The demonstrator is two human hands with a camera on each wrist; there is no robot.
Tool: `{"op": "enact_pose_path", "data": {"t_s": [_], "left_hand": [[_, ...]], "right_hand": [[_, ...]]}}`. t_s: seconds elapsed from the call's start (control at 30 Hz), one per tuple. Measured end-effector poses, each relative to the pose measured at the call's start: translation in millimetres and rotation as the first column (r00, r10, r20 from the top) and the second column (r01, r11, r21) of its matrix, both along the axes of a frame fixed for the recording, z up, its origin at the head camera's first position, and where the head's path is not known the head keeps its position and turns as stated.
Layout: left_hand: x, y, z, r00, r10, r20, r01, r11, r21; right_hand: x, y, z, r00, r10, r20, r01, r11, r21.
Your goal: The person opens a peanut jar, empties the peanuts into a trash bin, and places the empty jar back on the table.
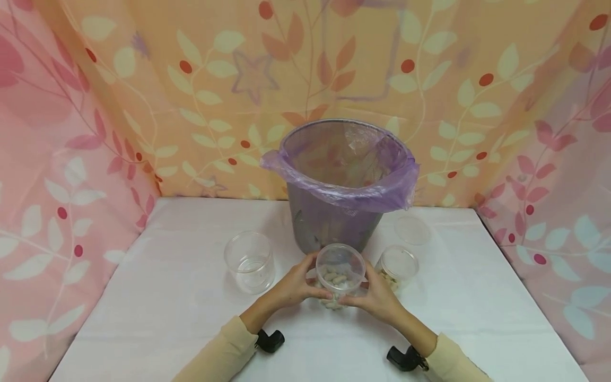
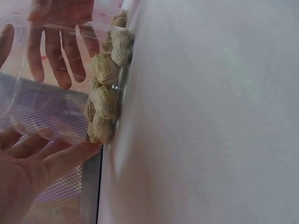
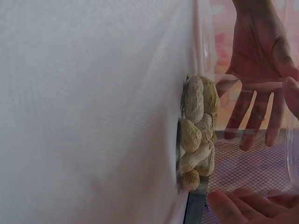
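Left hand [image 1: 299, 284] first: its thumb lies across the near side of a see-through jar [image 1: 340, 265] while its fingers reach round the far side, so I read it as grasping. The right hand [image 1: 378, 298] mirrors it on the other side, thumb in front and fingers behind, gripping the same jar. From my head view the two thumb tips come close to each other on the front wall.

That jar stands upright just in front of the bin, and its peanuts [image 1: 334, 277] lie in the bottom. Both wrist views show me the unshelled nuts piled low against the wall; the jar's base is at or very near the white tablecloth [image 1: 157, 307], and I cannot tell whether it fully rests there. Nor can I tell whether a lid sits on its top.

Beside the right hand, partly behind it, I see a second jar [image 1: 403, 261] with more nuts in it. A flat round lid [image 1: 412, 231] lies farther back on the cloth. To the left, apart from the left hand, stands a wider see-through container [image 1: 249, 260].

Behind everything I have a mesh bin [image 1: 329, 223] with a purple bag [image 1: 355, 196] folded over its rim. Leafy curtains [image 1: 296, 69], orange at the back and pink at the sides, surround the table.
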State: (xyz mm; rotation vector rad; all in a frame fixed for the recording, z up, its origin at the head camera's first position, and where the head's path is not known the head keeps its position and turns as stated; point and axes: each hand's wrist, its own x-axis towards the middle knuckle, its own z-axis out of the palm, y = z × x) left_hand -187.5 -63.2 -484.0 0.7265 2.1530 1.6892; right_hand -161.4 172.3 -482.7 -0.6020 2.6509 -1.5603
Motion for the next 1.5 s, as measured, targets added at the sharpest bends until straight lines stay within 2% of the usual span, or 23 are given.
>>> {"op": "enact_pose_path", "data": {"t_s": [0.13,0.37,0.6,0.8,1.33,1.5], "left_hand": [[-0.7,-1.0,1.7,1.0,-0.004,-0.006,0.004,1.0,-0.007],[-1.5,-2.6,0.7,1.0,-0.012,-0.029,0.013,1.0,0.006],[-0.4,-3.7,-1.4,0.998,-0.028,-0.048,0.029,0.999,0.032],[0.2,-3.2,-2.8,0.999,-0.034,-0.031,0.035,0.999,0.031],[-1.3,-5.4,-0.1,1.0,0.009,-0.009,-0.01,1.0,-0.019],[-1.0,-4.2,-0.6,1.0,0.0,-0.006,0.0,1.0,-0.01]], "right_hand": [[-1.8,-0.5,1.2,1.0,0.012,-0.021,-0.012,1.0,-0.01],[-2.8,-3.3,-0.9,1.0,0.016,-0.005,-0.017,0.998,-0.057],[-1.1,-4.3,-3.7,1.0,0.018,-0.01,-0.018,0.999,-0.048],[2.4,-3.5,-2.0,1.0,-0.007,0.011,0.008,1.0,-0.029],[0.1,-5.7,-3.2,1.0,0.015,0.017,-0.014,0.999,-0.048],[1.9,-4.1,-0.9,0.999,0.018,0.033,-0.017,0.999,-0.038]]}}
